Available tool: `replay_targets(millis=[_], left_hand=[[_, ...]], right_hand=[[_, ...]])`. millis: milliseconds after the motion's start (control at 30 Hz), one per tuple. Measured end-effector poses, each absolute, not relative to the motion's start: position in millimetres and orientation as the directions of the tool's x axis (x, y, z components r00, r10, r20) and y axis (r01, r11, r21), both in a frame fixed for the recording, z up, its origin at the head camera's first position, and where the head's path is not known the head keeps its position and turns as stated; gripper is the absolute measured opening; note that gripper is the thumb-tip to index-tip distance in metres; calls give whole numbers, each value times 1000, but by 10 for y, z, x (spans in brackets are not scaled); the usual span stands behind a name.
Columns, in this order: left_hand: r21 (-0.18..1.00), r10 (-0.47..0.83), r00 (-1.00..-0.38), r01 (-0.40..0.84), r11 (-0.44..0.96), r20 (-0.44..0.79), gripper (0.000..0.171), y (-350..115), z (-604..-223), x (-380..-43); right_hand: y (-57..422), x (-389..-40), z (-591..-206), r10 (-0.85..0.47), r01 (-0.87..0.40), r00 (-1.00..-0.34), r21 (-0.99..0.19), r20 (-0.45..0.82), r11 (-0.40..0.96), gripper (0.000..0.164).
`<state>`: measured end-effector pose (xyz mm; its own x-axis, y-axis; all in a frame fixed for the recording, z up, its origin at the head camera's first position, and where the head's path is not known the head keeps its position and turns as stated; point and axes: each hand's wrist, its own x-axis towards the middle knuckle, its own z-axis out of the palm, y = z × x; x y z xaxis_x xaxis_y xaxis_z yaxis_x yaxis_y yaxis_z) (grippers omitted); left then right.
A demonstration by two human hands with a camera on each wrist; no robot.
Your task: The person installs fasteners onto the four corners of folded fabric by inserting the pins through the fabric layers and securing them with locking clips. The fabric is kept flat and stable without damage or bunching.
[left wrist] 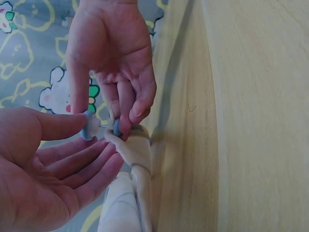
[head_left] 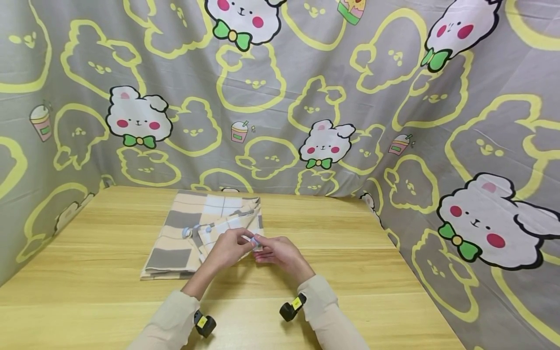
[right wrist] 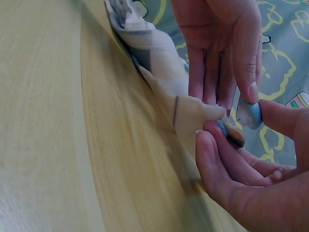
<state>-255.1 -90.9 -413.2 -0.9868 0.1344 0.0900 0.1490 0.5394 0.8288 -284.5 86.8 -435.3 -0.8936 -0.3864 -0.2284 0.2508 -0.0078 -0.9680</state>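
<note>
A folded checked cloth [head_left: 175, 243] in beige, grey and white lies on the table, one corner drawn up toward both hands. At that corner is a light-blue pin-type quilt fastener, its round cap [right wrist: 253, 114] slightly apart from its blue base [left wrist: 117, 127]. A thin metal pin [right wrist: 235, 121] shows between them, beside the cloth edge. My left hand [head_left: 231, 247] pinches the cap, with its thumb on it and its fingers under the cloth. My right hand [head_left: 282, 253] holds the fastener, its thumb at the cap and fingertips against the base. Cloth and fingers hide part of it.
More light-blue fasteners [head_left: 186, 232] sit on the cloth to the left. The wooden table [head_left: 350, 272] extends on both sides. A grey curtain with cartoon bears [head_left: 271, 97] hangs at the back and sides. Each wrist wears a black camera [head_left: 204, 324].
</note>
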Motion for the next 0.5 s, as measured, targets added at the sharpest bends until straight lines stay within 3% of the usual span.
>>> replay_targets(millis=[500], left_hand=[[823,129,-987,148,548,92,14,-889,-4124,-2546]], right_hand=[[859,-2833,-4346,-389,239,-898,-970,-207,-37,32]])
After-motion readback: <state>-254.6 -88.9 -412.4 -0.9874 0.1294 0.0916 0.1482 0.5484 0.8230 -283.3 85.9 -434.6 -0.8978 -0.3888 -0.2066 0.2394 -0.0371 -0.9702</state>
